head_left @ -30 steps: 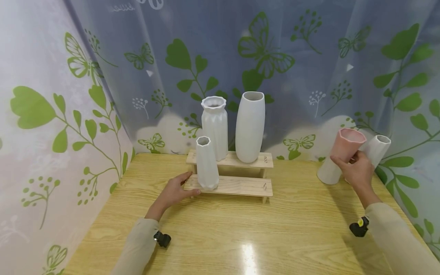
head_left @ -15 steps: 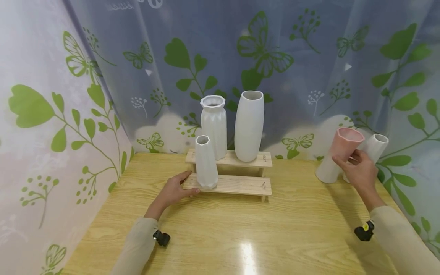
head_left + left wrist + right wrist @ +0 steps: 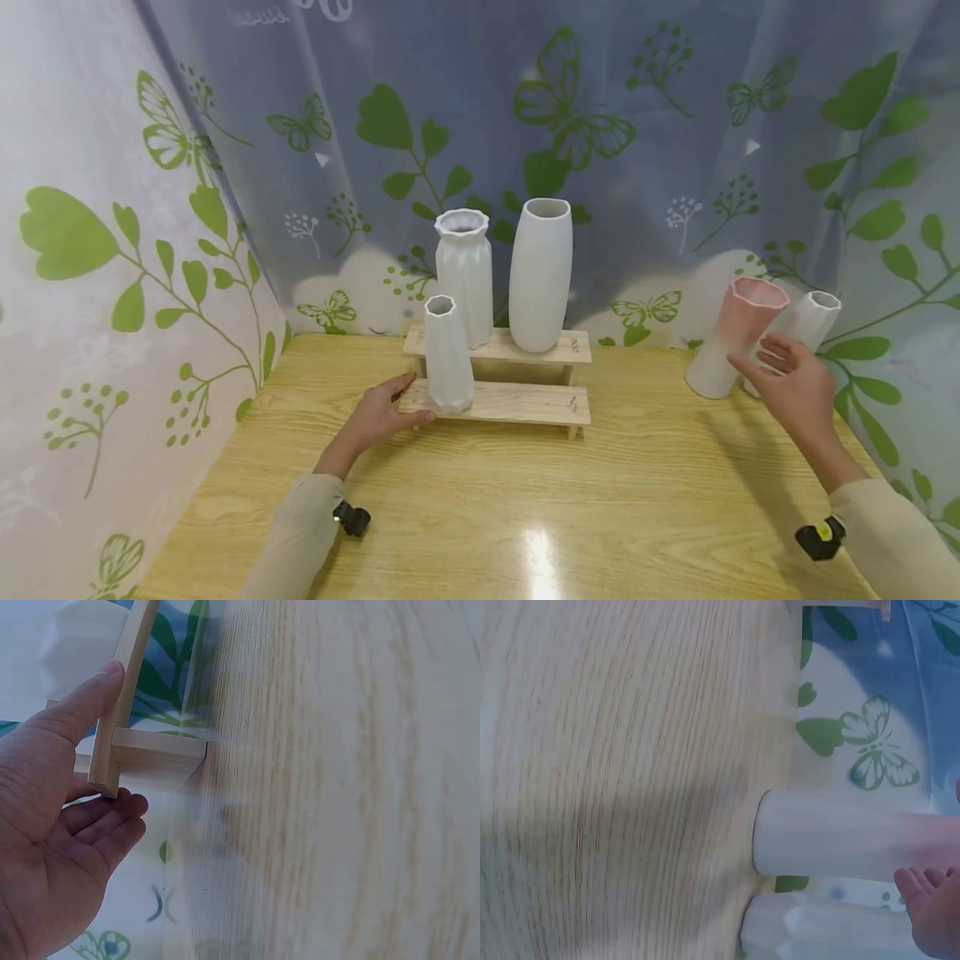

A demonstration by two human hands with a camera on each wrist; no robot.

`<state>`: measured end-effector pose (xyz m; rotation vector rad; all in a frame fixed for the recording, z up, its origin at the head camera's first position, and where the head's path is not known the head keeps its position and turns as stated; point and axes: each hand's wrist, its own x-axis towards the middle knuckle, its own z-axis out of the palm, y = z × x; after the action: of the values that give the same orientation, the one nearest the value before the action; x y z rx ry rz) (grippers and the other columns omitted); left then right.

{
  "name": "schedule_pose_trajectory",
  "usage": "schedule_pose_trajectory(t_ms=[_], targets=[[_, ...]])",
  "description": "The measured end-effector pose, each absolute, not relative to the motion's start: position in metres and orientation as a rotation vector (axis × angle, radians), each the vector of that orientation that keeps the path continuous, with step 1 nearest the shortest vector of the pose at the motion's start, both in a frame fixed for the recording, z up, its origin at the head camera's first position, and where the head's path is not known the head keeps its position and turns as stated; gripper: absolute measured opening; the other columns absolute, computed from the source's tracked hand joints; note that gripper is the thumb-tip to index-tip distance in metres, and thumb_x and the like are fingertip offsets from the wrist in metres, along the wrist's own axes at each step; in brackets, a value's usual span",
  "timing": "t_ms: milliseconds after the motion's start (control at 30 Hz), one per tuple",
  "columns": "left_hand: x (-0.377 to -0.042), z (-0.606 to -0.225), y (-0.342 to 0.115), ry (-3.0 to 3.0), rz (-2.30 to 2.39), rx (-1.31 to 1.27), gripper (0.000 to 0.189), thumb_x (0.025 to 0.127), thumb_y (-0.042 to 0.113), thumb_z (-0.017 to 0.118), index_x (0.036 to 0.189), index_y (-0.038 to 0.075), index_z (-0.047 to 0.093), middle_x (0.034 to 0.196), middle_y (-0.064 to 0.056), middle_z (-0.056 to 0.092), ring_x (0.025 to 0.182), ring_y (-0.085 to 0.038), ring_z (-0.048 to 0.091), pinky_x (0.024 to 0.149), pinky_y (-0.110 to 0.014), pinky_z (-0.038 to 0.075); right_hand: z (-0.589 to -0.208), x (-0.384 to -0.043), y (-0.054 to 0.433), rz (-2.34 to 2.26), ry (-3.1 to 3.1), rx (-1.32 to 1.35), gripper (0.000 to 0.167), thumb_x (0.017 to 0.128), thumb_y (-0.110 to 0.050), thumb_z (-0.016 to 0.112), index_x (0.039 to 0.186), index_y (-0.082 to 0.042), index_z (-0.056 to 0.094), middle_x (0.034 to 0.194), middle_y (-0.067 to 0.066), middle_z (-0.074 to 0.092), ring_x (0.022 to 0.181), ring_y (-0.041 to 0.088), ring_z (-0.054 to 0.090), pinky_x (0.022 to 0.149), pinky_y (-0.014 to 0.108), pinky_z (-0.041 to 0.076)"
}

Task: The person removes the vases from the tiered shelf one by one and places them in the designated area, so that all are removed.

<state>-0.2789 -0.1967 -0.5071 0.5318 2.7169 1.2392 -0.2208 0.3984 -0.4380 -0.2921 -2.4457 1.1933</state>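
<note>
My left hand (image 3: 378,417) holds the left end of the two-step wooden stand (image 3: 532,402). In the left wrist view its thumb lies along the board (image 3: 126,690), fingers curled below. On the lower step stands a slim white vase (image 3: 448,358). The upper step bears a white vase with a scalloped rim (image 3: 465,287) and a tall smooth white vase (image 3: 540,279). At the right, my right hand (image 3: 798,392) hovers with loosely bent fingers, holding nothing. Beside its fingertips stands a pink-and-white vase (image 3: 738,325), upright on the table, with a white faceted vase (image 3: 813,321) partly hidden behind the hand.
The wood-grain table (image 3: 480,500) meets a patterned curtain (image 3: 645,183) right behind the stand and vases. Another patterned curtain (image 3: 135,333) borders the left side. Small black cameras sit on both wrists.
My right hand has let go of the pink-and-white vase and drawn back slightly to the right and toward me. My left hand stays on the stand.
</note>
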Motion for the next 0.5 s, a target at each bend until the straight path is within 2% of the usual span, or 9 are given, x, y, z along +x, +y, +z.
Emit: schedule_pose_trajectory(t_ms=[67,133,500], targets=[[-0.278,-0.507,-0.197,2.714,1.241,0.522,0.099,0.086,0.050,0.081,0.155,-0.005,0.037,0.159,-0.024,0.039,0.144,-0.041,0.041,0.115,-0.053,0.042,-0.437,-0.219,0.395,1.196,-2.445,-0.277,0.079,0.089,-0.040,0.081,0.149,0.000,0.049,0.141,0.031,0.056,0.095,-0.014,0.059,0.067,0.003,0.051],[-0.278,-0.507,-0.197,2.715,1.239,0.522,0.099,0.086,0.050,0.081,0.155,-0.006,0.037,0.159,-0.024,0.039,0.144,-0.042,0.041,0.115,-0.053,0.042,-0.435,-0.219,0.392,1.218,-2.439,-0.259,0.079,0.089,-0.039,0.081,0.149,0.001,0.049,0.141,0.031,0.056,0.091,-0.020,0.054,0.068,0.004,0.051],[-0.276,-0.508,-0.198,2.709,1.258,0.536,0.098,0.086,0.048,0.081,0.154,-0.007,0.038,0.158,-0.025,0.039,0.144,-0.042,0.042,0.114,-0.052,0.043,-0.420,-0.221,0.361,1.282,-2.398,-0.135,0.069,0.090,-0.033,0.081,0.145,0.000,0.054,0.140,0.026,0.059,0.101,-0.015,0.056,0.080,0.002,0.049]])
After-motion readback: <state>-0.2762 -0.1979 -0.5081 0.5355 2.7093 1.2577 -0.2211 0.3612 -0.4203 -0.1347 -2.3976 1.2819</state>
